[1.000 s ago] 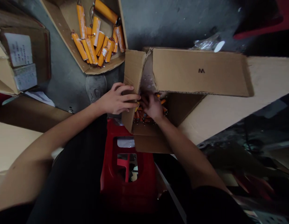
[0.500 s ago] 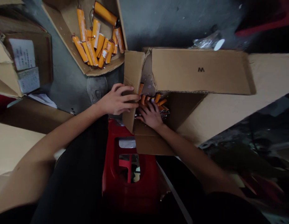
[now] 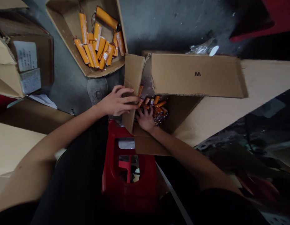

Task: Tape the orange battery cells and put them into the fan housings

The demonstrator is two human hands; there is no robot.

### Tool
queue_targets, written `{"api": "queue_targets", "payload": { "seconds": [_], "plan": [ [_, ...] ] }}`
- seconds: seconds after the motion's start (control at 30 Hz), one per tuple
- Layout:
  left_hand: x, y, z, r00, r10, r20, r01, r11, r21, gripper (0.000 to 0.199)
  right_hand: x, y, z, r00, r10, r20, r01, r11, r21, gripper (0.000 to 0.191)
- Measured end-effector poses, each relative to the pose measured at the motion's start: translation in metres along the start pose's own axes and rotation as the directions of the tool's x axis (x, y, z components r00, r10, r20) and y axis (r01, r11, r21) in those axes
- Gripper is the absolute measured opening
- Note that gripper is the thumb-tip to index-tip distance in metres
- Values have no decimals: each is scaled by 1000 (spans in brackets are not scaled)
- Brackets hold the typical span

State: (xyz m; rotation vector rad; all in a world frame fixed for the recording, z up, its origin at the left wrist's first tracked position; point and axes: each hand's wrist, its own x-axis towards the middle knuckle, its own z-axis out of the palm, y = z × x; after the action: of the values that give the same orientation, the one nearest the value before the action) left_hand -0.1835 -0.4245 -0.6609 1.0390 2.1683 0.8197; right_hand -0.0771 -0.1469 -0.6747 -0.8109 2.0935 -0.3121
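Note:
My left hand (image 3: 120,101) lies across the left flap of an open cardboard box (image 3: 197,75), its fingers stretched out and apart over the flap's edge. Inside that box, my right hand (image 3: 146,119) is reaching down with spread fingers among orange battery packs (image 3: 160,104). Its fingertips are partly hidden between the packs, and I see nothing held in it. Dark wires and small shiny parts lie beside the right hand, too small to make out.
A shallow cardboard tray (image 3: 65,40) at the upper left holds several orange battery packs with wires. Below the box stands a red plastic stool (image 3: 130,197). Another carton (image 3: 45,56) with labels is at far left. Clear plastic wrap (image 3: 201,48) lies behind the box.
My right hand has shifted slightly left and down inside the box, uncovering more battery packs. My left hand stays on the flap. The view has turned slightly.

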Motion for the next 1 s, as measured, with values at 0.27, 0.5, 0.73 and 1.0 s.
{"api": "queue_targets", "payload": {
  "seconds": [0.27, 0.5, 0.73, 1.0],
  "plan": [
    [-2, 0, 1, 996, 37, -82, -31, 996, 80, 35, 7, 25, -5, 998, -60, 33, 57, 994, 88, 34],
    [-1, 2, -1, 1000, 14, -19, -12, 997, 79, 40, 7, 33, 0, 973, 150, -178, -123, 980, 154, 36],
    [0, 0, -1, 999, 30, -36, -27, 997, 78, 44, 3, 22, -1, 992, 90, -83, -87, 995, 42, 72],
    [0, 2, -2, 998, -19, 52, 18, 1000, 18, 44, 10, 51, -26, 1000, 4, -24, -3, 999, 41, 64]
  ]
}}
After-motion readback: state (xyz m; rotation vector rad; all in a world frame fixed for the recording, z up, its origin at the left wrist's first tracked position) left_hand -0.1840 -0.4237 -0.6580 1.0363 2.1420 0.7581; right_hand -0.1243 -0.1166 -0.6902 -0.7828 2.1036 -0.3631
